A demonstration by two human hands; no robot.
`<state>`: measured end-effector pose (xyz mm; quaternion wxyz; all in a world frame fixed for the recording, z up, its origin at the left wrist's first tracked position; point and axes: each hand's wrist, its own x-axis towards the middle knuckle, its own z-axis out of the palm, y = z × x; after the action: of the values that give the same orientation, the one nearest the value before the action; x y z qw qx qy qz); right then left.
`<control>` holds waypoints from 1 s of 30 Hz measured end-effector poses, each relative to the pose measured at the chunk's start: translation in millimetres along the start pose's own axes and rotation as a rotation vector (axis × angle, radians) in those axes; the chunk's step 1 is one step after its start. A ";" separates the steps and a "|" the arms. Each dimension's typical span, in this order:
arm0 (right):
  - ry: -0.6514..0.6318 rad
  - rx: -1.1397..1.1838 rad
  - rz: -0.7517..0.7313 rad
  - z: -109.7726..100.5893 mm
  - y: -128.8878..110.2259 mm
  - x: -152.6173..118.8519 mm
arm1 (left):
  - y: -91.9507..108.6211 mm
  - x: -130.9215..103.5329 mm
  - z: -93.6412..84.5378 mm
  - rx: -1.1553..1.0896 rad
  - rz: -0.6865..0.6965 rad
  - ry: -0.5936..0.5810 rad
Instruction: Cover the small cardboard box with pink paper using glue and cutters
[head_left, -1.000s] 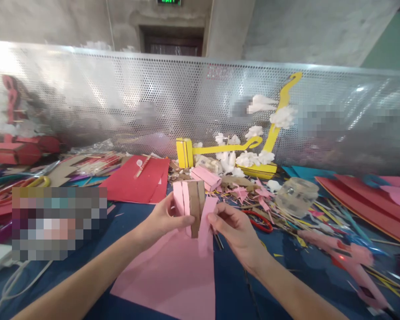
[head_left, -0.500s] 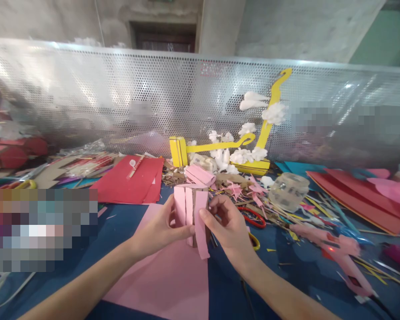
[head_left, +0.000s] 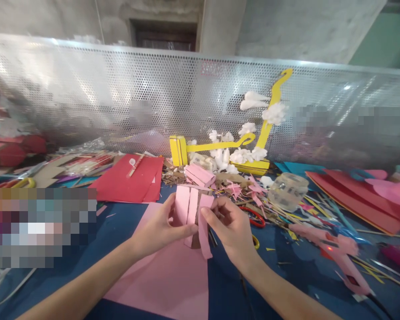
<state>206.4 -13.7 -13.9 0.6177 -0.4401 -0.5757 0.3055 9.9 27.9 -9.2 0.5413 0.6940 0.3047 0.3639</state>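
Observation:
A small cardboard box (head_left: 192, 209), partly covered with pink paper, stands upright between my hands. My left hand (head_left: 163, 226) grips it from the left, thumb across its front. On the right, my right hand (head_left: 228, 224) pinches a narrow pink paper strip (head_left: 205, 235) against the box's right side; the strip's lower end hangs past the box. Brown cardboard shows between the pink pieces. Under the hands lies a large pink sheet (head_left: 173, 280) on the blue table. Just behind the box is another pink-covered piece (head_left: 200, 175).
Red sheets (head_left: 130, 178) lie at the left. Behind stand yellow paper shapes (head_left: 179, 151) with white fluffy pieces. To the right are red-handled scissors (head_left: 256, 218), paper scraps, a clear tape-like lump (head_left: 288, 191) and a pink glue gun (head_left: 336, 253) with its light on.
The box and strip have shifted slightly right and turned a little. My right hand has moved slightly right with the strip, and its fingers still pinch it.

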 end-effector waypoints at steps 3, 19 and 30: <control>0.001 0.010 0.001 -0.8 -1.5 0.9 | -2.2 0.1 -0.3 -0.005 0.015 0.004; 0.033 0.121 -0.013 -2.0 -2.6 6.7 | 1.7 0.8 0.4 -0.034 -0.050 0.067; -0.088 -0.254 -0.266 -5.3 -18.4 -8.3 | -0.3 -3.2 3.0 -0.070 -0.051 0.120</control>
<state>208.0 -29.9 -0.8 0.5663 -0.4206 -0.6893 0.1651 10.6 23.8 -10.5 0.5550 0.6436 0.3415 0.4014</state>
